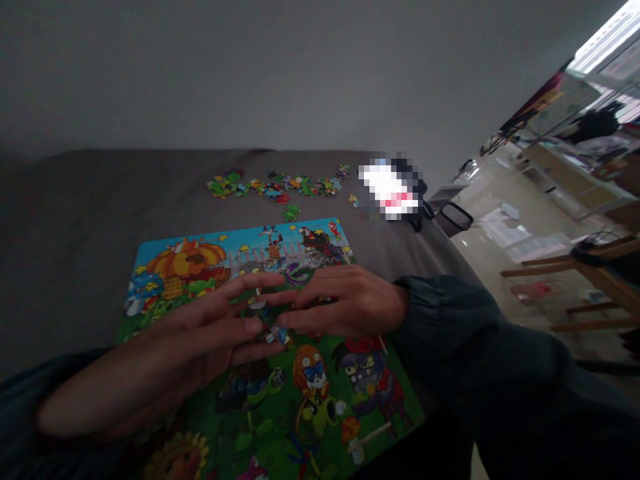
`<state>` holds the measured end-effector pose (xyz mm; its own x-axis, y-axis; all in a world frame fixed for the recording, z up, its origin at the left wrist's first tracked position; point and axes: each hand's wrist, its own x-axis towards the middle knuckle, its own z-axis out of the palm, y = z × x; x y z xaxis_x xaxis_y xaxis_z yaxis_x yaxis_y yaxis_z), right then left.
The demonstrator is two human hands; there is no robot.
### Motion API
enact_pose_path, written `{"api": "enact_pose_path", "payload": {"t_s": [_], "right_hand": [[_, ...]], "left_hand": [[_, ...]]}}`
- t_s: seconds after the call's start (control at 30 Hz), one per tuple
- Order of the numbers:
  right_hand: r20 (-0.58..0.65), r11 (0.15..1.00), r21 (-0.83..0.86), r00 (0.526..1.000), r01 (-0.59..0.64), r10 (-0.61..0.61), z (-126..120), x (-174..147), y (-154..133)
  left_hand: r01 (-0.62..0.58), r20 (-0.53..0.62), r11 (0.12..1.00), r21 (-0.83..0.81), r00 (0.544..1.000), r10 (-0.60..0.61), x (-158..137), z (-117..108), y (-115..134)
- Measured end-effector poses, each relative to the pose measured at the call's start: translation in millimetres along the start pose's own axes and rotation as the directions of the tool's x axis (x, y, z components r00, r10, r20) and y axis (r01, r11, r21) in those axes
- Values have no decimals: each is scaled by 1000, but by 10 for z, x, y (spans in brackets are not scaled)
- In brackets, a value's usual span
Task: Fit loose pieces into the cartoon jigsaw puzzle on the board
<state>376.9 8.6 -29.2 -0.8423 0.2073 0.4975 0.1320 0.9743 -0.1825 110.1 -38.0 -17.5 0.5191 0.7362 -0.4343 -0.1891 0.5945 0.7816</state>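
Note:
A jigsaw puzzle (313, 373) with bright cartoon plants and monsters lies flat in front of me. Over its middle my left hand (210, 327) reaches in from the left, fingers stretched and apart, the thumb tip beside a small light-coloured puzzle piece (277, 335). From the right comes my right hand (345, 300), its fingers bent and closed, with thumb and finger at that same piece. The fingertips of both hands nearly meet there and partly hide the piece and the picture below.
Loose puzzle pieces (300, 185) lie in a row on the grey cloth (75, 220) behind the board, with a green piece (291, 213) nearer to it. A blurred-out white and dark object (393, 187) sits at the back right. Wooden furniture (595, 280) stands beyond the right edge.

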Motion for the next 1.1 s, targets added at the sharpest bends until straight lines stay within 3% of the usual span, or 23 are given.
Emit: {"api": "enact_pose_path", "payload": {"t_s": [0.17,0.3,0.4,0.47,0.53,0.6,0.67,0.73,0.87,1.1], "right_hand": [[-166,999,-43,986,18,-25,-3,-45,28],[-210,973,87,950,-215,229,-43,-21,28],[-144,925,210,926,-316,349,-76,13,34],[-139,896,249,903,-366,408,-77,28,57],[-159,870,269,872,-414,464,-52,38,95],[-149,825,308,833,-473,533,-13,55,139],[-110,764,372,792,-527,600,23,86,181],[-60,727,405,777,-554,626,43,137,216],[8,766,319,810,-557,586,74,259,282],[35,812,231,839,-536,543,273,314,430]], "left_hand": [[11,-86,1000,13,996,-10,23,-39,67],[-91,-224,993,72,969,105,67,-201,200],[-211,-245,924,319,924,295,123,-349,291],[-245,-185,754,609,881,435,159,-438,327],[-227,-70,453,862,832,551,187,-496,340],[-206,69,162,965,796,601,206,-514,330],[-225,193,-18,974,792,579,217,-501,303],[-245,266,-110,963,810,523,217,-477,272],[-254,331,-226,940,836,438,197,-457,225],[-178,307,-313,933,848,433,201,-457,151]]}}
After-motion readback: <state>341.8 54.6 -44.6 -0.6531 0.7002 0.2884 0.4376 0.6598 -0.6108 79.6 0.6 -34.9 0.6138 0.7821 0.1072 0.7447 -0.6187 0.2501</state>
